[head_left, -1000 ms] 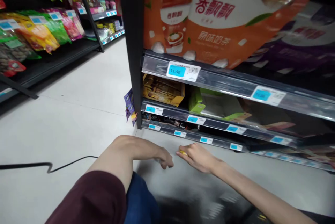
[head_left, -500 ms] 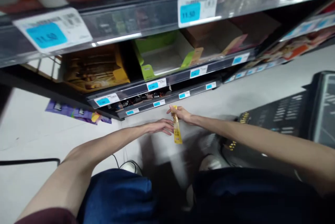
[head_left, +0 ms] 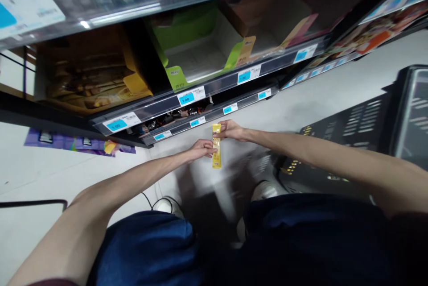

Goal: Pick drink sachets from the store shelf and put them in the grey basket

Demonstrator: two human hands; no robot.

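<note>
A slim yellow snack packet (head_left: 216, 159) is held upright between my two hands, in front of the lowest shelf. My right hand (head_left: 233, 130) pinches it near its top end from the right. From the left, my left hand (head_left: 201, 149) grips its edge around the middle, with the thumb over its front. What is inside the packet cannot be made out. Nearest behind my hands is the bottom shelf edge with its blue-and-white price tags (head_left: 230, 109).
On the shelf above stand a yellow carton (head_left: 137, 85) with packets inside, a green carton (head_left: 175, 78) and a tan carton (head_left: 246, 50). Purple packets (head_left: 80, 142) hang out at the left end. A dark crate-like object (head_left: 337, 143) is on the floor to the right.
My left hand has closed on the packet, its fingers loose beside it before. The packet has turned more upright, and the view has shifted so the shelves appear nearer.
</note>
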